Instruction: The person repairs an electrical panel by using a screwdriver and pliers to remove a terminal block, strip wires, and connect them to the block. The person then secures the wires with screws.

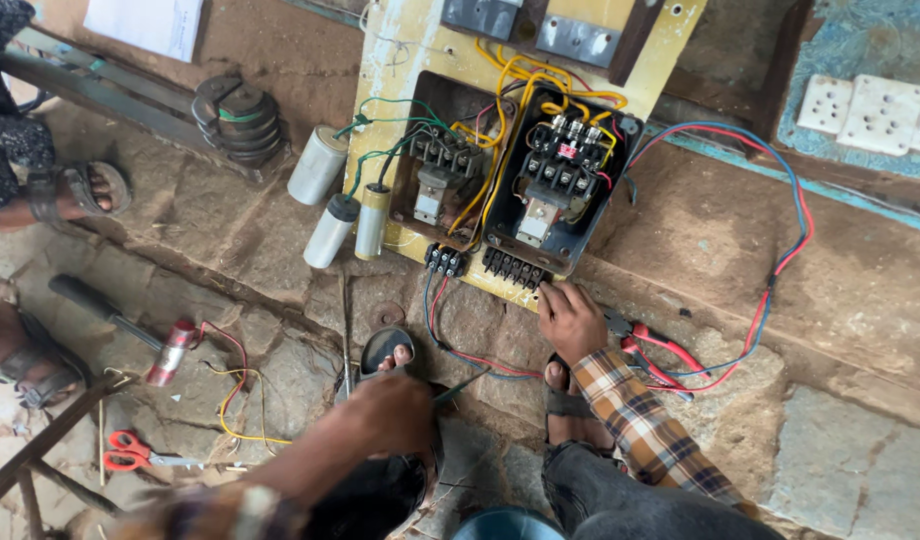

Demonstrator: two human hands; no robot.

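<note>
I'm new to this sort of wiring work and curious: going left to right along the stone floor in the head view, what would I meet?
Red-handled scissors → red-tipped tool → left hand → right hand → red-handled pliers → red and blue wires.

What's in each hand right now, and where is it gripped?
The left hand grips a thin green-tipped tool by its handle end. The right hand holds nothing; its fingertips rest at the terminal strip.
</note>
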